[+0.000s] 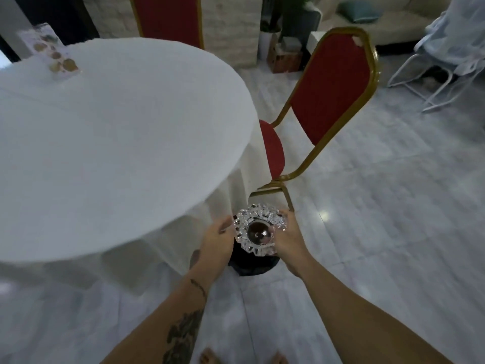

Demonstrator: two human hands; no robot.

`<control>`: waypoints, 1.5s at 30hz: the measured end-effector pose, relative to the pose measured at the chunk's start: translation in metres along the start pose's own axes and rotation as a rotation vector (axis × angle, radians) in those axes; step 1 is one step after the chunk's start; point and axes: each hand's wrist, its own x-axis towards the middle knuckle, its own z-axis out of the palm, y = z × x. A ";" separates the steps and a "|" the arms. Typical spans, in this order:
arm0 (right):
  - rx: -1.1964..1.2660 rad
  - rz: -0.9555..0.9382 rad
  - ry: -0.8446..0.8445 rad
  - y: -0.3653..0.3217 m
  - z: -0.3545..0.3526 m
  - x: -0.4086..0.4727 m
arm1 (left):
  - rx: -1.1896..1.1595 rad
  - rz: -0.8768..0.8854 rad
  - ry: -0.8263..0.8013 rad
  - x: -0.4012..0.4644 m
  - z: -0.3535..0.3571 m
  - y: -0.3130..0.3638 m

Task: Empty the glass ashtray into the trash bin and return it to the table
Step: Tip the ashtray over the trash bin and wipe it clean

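Observation:
The cut-glass ashtray (259, 229) is held between both hands, just past the round table's near right edge. My left hand (216, 239) presses its left rim and my right hand (287, 239) grips its right rim. Its dark round centre faces the camera. Directly beneath it on the floor stands the black trash bin (253, 264), mostly hidden by the ashtray and my hands. The round table with a white cloth (118, 143) fills the left half of the view.
A red chair with a gold frame (328, 101) stands just beyond the bin, tucked against the table. A second red chair (168, 19) is at the table's far side. A menu card (52, 52) stands on the table's far left. My bare feet show at the bottom edge.

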 end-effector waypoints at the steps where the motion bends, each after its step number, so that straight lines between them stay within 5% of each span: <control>1: -0.014 -0.007 0.008 0.010 -0.002 0.010 | -0.008 -0.017 0.013 0.008 0.005 -0.015; 9: 0.015 -0.009 0.065 0.112 0.009 0.112 | 0.038 -0.077 0.003 0.118 0.040 -0.164; 24: 0.139 -0.029 0.185 0.307 0.027 0.263 | 0.504 0.066 0.033 0.268 0.086 -0.336; 45: 0.036 -0.091 0.301 0.349 0.019 0.296 | 0.686 0.364 0.090 0.288 0.113 -0.387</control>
